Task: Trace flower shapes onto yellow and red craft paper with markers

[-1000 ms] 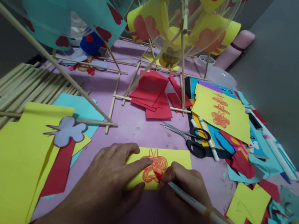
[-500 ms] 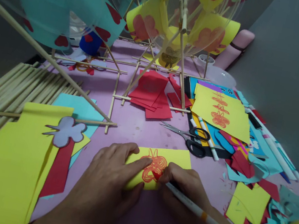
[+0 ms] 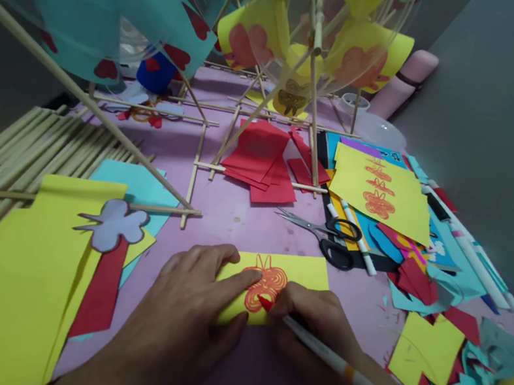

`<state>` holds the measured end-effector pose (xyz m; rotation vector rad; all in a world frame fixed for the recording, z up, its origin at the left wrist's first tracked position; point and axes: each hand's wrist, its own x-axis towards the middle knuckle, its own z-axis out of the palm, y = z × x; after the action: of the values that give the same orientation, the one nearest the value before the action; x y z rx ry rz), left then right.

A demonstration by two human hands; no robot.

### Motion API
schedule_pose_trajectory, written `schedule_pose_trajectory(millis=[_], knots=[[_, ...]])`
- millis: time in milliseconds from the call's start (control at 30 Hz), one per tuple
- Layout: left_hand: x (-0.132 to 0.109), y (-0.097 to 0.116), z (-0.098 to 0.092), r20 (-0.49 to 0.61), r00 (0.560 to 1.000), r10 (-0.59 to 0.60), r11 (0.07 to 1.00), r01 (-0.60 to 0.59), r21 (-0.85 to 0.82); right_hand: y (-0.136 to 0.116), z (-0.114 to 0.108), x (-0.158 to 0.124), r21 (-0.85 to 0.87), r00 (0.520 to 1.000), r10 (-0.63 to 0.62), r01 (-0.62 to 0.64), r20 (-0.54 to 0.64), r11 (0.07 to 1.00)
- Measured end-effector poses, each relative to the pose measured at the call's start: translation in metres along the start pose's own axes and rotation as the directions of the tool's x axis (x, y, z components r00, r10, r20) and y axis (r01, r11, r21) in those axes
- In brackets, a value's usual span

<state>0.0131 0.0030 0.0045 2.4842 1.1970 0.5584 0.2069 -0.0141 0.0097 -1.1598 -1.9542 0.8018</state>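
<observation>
A strip of yellow paper [image 3: 307,271] lies on the purple tabletop, bearing a butterfly drawn in red-orange scribbled lines [image 3: 275,279]. Flat across its left part, my left hand [image 3: 195,304] presses it down with thumb and fingers apart, the index fingertip on the drawing. My right hand [image 3: 314,322] is closed round a white felt-tip marker [image 3: 325,352] with an orange band. The marker's red tip touches the lower part of the butterfly. Beyond the strip lie black-handled scissors [image 3: 318,228]. Left of my left hand, a pale purple butterfly cutout [image 3: 117,227] rests on larger yellow paper [image 3: 17,283].
Wooden stick frames [image 3: 194,175] stand at the back, with decorated paper and clear plastic above. Red paper pieces [image 3: 263,157] lie between the sticks. On the right are a yellow sheet with butterfly drawings [image 3: 399,201] and paper scraps [image 3: 428,349]; bundled sticks [image 3: 6,175] lie left.
The marker tip has shifted slightly left across the butterfly's lower part, my right hand moving with it. My left hand and the paper stay in place.
</observation>
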Motion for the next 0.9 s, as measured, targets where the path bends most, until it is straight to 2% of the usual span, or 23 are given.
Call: schedule_pose_trajectory(millis=[633, 900], knots=[[0.0021, 0.0, -0.0015, 0.005, 1.0, 0.01, 1.0, -0.01, 0.004, -0.0007, -0.0005, -0.0001, 0.05, 0.999, -0.033, 0.032, 0.011, 0.998], [0.0005, 0.0007, -0.0011, 0.002, 1.0, 0.002, 1.0, -0.002, -0.001, -0.0014, -0.0017, 0.0003, 0.048, 1.0, -0.01, 0.009, 0.023, 0.999]])
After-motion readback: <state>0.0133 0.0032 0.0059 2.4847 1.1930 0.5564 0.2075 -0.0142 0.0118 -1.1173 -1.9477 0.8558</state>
